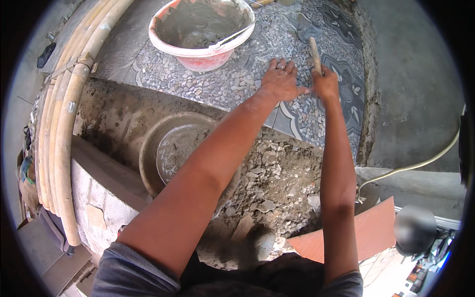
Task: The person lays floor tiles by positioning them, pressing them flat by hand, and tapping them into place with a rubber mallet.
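Observation:
My left hand [283,82] lies flat with spread fingers on a pebble-patterned floor tile [237,86]; a ring is on one finger. Close beside it, my right hand [325,85] is closed round a wooden tool handle [315,54]. The handle sticks out past the fist, away from me, over the tiles. Whether it carries a metal head cannot be seen. Beyond my left hand stands a red and white bucket [205,62] holding wet grey mortar [203,24], its wire handle resting across the rim.
Under my left arm a round basin [148,148] holds more wet mortar. Broken rubble [277,183] fills the lower strip before the tiled step. Bamboo poles [74,104] stand at the left. A reddish-brown board [356,230] and a pale cable [420,166] are at the right.

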A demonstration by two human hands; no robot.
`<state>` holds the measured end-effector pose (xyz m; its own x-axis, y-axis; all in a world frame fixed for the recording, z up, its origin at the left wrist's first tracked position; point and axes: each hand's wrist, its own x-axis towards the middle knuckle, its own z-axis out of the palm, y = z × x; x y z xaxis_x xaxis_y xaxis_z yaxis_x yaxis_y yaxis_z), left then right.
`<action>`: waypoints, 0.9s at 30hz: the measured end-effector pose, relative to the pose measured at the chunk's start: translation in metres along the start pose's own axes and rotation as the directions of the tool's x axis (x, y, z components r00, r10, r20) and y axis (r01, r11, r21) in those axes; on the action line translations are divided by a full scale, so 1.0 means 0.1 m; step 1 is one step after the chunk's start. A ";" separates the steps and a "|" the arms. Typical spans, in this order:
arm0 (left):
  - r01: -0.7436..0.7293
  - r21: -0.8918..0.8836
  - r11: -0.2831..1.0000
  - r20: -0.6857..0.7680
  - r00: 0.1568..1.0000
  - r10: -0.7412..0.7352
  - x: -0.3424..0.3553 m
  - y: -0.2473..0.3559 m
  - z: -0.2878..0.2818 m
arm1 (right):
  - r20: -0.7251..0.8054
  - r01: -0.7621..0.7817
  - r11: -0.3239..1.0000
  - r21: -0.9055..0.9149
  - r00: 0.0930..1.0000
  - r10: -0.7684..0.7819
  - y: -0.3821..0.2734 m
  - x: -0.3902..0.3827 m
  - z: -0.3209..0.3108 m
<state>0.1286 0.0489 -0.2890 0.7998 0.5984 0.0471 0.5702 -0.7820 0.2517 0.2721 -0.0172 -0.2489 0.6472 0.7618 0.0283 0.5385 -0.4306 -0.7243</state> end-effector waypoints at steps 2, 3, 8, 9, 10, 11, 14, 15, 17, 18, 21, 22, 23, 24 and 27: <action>-0.022 -0.019 1.000 -0.060 0.998 0.021 0.06 -0.01 0.03 | 0.027 -0.052 0.998 0.025 0.998 0.052 0.12 0.10 0.06; -0.027 -0.022 0.999 -0.062 0.998 0.025 0.12 0.00 0.03 | -0.121 0.145 0.985 -0.094 0.980 -0.156 0.30 0.17 0.11; 0.011 -0.019 1.000 -0.080 0.997 -0.013 0.28 -0.07 0.05 | 0.017 0.091 0.995 -0.046 0.996 -0.090 0.04 0.22 0.03; 0.014 -0.018 1.000 -0.075 0.997 -0.015 0.27 -0.08 0.07 | 0.022 0.088 0.995 -0.043 0.996 -0.087 0.04 0.22 0.07; 0.010 -0.013 1.000 -0.092 0.996 -0.011 0.28 -0.06 0.09 | 0.005 0.077 0.997 -0.027 0.997 -0.077 0.06 0.25 0.08; 0.007 -0.009 1.000 -0.109 0.994 -0.008 0.27 -0.05 0.10 | -0.011 0.067 0.998 -0.012 0.998 -0.068 0.07 0.26 0.09; -0.013 0.019 1.000 -0.127 0.992 0.015 0.18 -0.02 0.15 | -0.129 0.254 0.953 -0.164 0.952 -0.276 0.24 0.22 0.20; -0.013 0.015 1.000 -0.122 0.992 0.015 0.16 -0.03 0.15 | -0.125 0.250 0.954 -0.166 0.954 -0.272 0.29 0.21 0.19; -0.071 0.028 0.997 -0.083 0.994 0.073 0.05 -0.04 0.10 | -0.059 0.246 0.956 -0.160 0.964 -0.258 0.24 -0.01 0.11; -0.076 0.025 0.997 -0.078 0.994 0.078 -0.01 -0.03 0.06 | -0.060 0.239 0.957 -0.163 0.966 -0.251 0.26 -0.12 0.06; -0.110 0.023 0.994 0.053 0.993 0.109 -0.29 0.02 -0.09 | 0.052 0.180 0.983 -0.030 0.983 -0.179 0.23 -0.53 -0.14; -0.113 0.034 0.993 0.105 0.988 0.109 -0.40 0.01 -0.16 | 0.134 0.062 0.998 -0.015 0.989 -0.060 0.11 -0.69 -0.19; -0.126 0.041 0.991 0.159 0.980 0.118 -0.47 0.02 -0.19 | 0.209 -0.065 0.998 -0.012 0.976 0.066 0.05 -0.84 -0.25; -0.133 0.045 0.990 0.153 0.980 0.125 -0.52 0.05 -0.22 | 0.200 -0.062 0.998 -0.010 0.978 0.063 0.04 -0.95 -0.29; -0.144 0.053 0.988 0.190 0.973 0.131 -0.61 0.15 -0.23 | 0.215 -0.068 0.997 -0.040 0.974 0.075 0.12 -1.25 -0.39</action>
<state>0.0843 0.0046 -0.2662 0.8886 0.4466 -0.1045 0.4586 -0.8680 0.1905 0.2193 -0.1364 -0.2340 0.5547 0.8134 -0.1750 0.5140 -0.5004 -0.6967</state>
